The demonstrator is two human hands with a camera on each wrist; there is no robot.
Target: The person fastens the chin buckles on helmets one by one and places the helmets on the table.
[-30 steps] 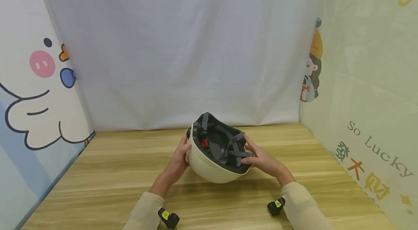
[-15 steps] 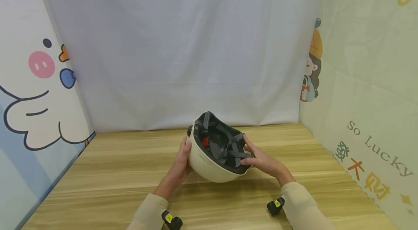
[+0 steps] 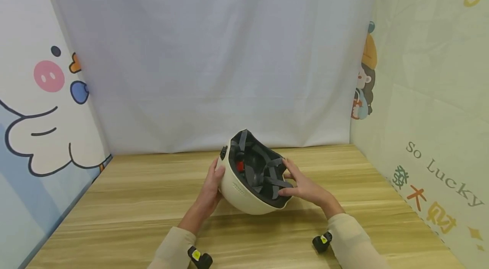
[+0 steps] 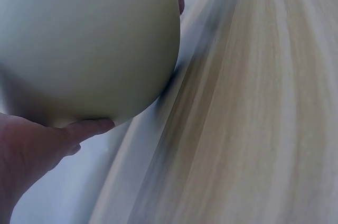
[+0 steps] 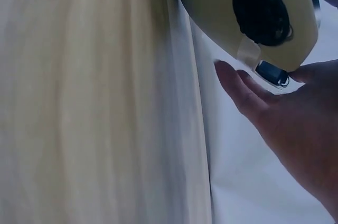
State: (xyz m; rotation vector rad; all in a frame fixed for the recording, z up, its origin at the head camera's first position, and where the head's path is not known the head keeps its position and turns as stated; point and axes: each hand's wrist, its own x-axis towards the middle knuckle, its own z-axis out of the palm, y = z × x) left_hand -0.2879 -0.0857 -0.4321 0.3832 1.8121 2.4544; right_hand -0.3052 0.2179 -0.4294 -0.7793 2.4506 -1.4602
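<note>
A cream helmet [image 3: 244, 197] lies upturned and tilted near the middle of the table, its black lining and grey straps [image 3: 272, 175] facing up. Inside it a red piece [image 3: 240, 166] shows. My left hand [image 3: 211, 184] holds the helmet's left side, thumb on the shell, beside a black round part [image 3: 223, 152]. On the other side my right hand [image 3: 305, 184] grips the rim, its thumb over the edge near the straps. Another black round part [image 5: 261, 12] appears on the shell in the right wrist view, with a small dark fitting [image 5: 271, 73] below it.
The wood-grain table [image 3: 145, 201] runs back to a white curtain [image 3: 214, 69]. Printed panels stand at the left [image 3: 57, 124] and right [image 3: 420, 91]. Each sleeve carries a small black camera, as on the right wrist [image 3: 322, 242].
The helmet has turned slightly between my hands, showing more of the black round part on its left. My left hand has moved a little to the right; my right hand shifted slightly left.
</note>
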